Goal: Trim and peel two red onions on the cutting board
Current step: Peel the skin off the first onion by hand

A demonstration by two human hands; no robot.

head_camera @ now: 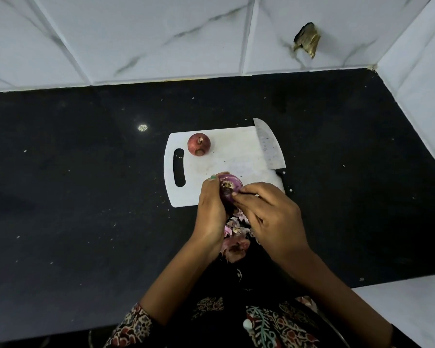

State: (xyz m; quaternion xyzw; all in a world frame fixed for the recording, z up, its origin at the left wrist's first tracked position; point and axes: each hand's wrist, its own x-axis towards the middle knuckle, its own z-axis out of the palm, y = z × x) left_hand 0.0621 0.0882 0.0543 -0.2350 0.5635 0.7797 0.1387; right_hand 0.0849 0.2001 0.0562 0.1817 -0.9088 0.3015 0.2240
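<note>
Here, the onion in hand (230, 188) shows glossy purple flesh streaked with white near its top, a brownish trimmed end facing the camera and darker skin lower down; it is held just above the near edge of the white cutting board (234, 156), at about six o'clock on it. The left hand (211, 209) has its grip curled round the onion from the nine o'clock side, thumb tip with green polish at the top. The right hand (269, 212) comes in from three o'clock, its grip pinching at the skin on the onion's side with the fingertips (236, 193). The second onion (199, 144) lies on the board at about eleven o'clock, still in its dry reddish-brown skin, with a stub on top and a pale round end facing forward, well apart from the hands. A knife (269, 146) lies along the board's three o'clock edge, speckled blade pointing to twelve, black handle toward the person. The board has a handle slot on its nine o'clock side and lies on the black bench (86, 172). A heap of pink and brown peelings (235, 237) lies on the bench at six o'clock from the board, between the wrists.
</note>
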